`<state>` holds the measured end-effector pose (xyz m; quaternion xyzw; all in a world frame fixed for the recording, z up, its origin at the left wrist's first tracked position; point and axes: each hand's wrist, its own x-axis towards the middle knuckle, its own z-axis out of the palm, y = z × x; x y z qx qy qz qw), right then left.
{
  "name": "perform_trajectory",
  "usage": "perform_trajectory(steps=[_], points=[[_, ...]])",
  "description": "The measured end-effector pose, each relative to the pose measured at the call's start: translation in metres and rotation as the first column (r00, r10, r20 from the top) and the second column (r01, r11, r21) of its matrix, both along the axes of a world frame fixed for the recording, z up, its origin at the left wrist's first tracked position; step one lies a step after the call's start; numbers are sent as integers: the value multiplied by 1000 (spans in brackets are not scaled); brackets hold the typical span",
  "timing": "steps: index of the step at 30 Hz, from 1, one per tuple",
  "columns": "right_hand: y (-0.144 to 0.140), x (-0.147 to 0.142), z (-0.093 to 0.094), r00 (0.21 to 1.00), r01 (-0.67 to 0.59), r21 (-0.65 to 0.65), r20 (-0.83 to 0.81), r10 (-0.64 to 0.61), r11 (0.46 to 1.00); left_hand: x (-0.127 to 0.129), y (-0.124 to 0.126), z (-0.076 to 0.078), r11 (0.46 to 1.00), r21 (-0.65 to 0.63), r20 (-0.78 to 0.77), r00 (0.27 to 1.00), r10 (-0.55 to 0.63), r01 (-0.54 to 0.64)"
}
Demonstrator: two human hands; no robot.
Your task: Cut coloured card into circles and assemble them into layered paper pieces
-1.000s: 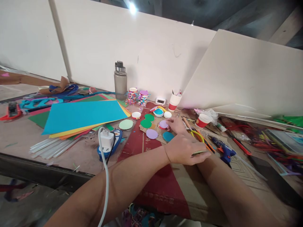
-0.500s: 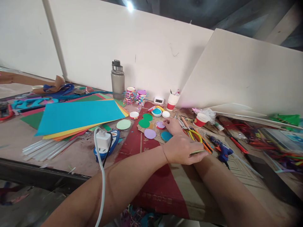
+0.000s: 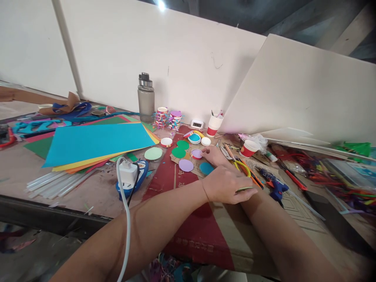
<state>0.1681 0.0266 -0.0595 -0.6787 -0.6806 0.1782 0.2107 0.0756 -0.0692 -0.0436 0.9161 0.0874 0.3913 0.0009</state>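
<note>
My left hand (image 3: 227,184) reaches in from the left and crosses over my right forearm. Between its thumb and fingers is a thin green paper disc (image 3: 244,189), seen almost edge-on. Beyond it, my right hand (image 3: 214,155) has its fingertips at the right edge of a short red-and-white paper-cup ring with a purple top (image 3: 196,154), which rests on the cardboard. Around it lie two green discs (image 3: 179,152), a purple disc (image 3: 186,165) and a blue disc (image 3: 206,169). A blue-topped cup ring (image 3: 194,138) sits just behind.
Coloured paper sheets (image 3: 96,143), a power strip (image 3: 141,176) and a bottle (image 3: 146,98) stand to the left. Two decorated cup stacks (image 3: 175,120) are at the back. Yellow-handled scissors (image 3: 243,169), a glue gun (image 3: 277,188) and a paper cup (image 3: 249,149) lie right.
The purple-topped cup ring has shifted slightly left, together with my right fingertips. My left hand stays nearly still with the green paper disc in it.
</note>
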Motion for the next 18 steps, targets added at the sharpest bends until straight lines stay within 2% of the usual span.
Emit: perform_trajectory(steps=[9, 18], points=[[1, -2, -3, 999, 45, 25, 8, -46, 999, 0, 1, 0, 999, 27, 16, 1000, -25, 25], [6, 7, -7, 996, -57, 39, -67, 59, 998, 3, 3, -4, 1000, 16, 21, 1000, -8, 7]])
